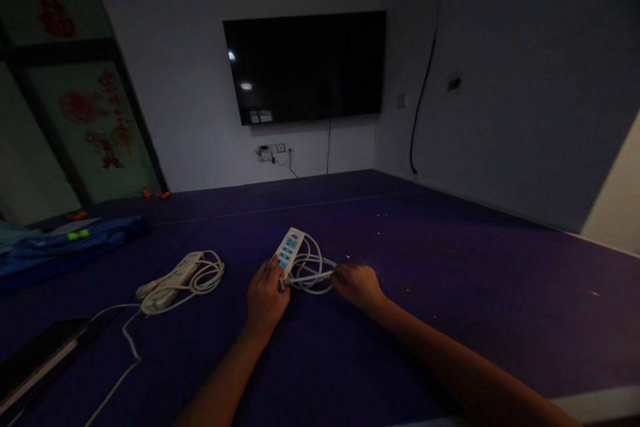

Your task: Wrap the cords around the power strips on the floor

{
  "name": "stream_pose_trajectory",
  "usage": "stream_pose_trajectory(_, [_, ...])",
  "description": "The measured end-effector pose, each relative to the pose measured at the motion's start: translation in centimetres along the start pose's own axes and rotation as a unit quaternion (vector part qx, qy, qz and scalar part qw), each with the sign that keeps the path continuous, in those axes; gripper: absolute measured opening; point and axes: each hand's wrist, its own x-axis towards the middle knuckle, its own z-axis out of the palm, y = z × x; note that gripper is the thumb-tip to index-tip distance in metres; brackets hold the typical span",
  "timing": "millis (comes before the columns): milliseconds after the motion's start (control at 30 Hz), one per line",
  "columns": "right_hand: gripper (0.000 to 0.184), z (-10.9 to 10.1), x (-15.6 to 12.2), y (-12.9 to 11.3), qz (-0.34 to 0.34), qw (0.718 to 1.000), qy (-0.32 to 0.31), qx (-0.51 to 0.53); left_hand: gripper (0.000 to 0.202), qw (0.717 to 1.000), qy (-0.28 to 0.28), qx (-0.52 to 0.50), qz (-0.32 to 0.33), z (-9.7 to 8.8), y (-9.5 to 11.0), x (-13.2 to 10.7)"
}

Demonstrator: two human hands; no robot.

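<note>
A white power strip (289, 250) with blue sockets lies on the dark purple floor mat (450, 280), its white cord (311, 270) coiled beside it on the right. My left hand (266, 297) is closed on the near end of the strip. My right hand (357, 284) is closed on a stretch of the cord, which runs taut between both hands. A second white power strip (173, 280) with its own coiled cord (207, 275) lies apart to the left.
A dark television (305, 67) hangs on the far wall above a wall outlet (274, 149). Blue cloth (65, 247) lies at the left. A dark flat object (40, 357) sits at the lower left. A black cable (425, 73) hangs down the right wall.
</note>
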Motion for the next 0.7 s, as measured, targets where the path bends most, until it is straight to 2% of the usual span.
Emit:
stream_pose_trajectory(267, [0.025, 0.33, 0.07, 0.18, -0.010, 1.000, 0.007, 0.001, 0.017, 0.992, -0.082, 0.092, -0.040, -0.72, -0.01, 0.45])
stream_pose_trajectory(567, [0.027, 0.37, 0.07, -0.01, -0.017, 1.000, 0.003, -0.015, 0.021, 0.985, -0.087, 0.149, -0.017, -0.96, -0.49, 0.65])
stream_pose_trajectory(700, [0.027, 0.43, 0.10, 0.05, -0.018, 1.000, 0.001, -0.012, 0.020, 0.983, -0.096, 0.150, -0.033, -0.94, -0.38, 0.65])
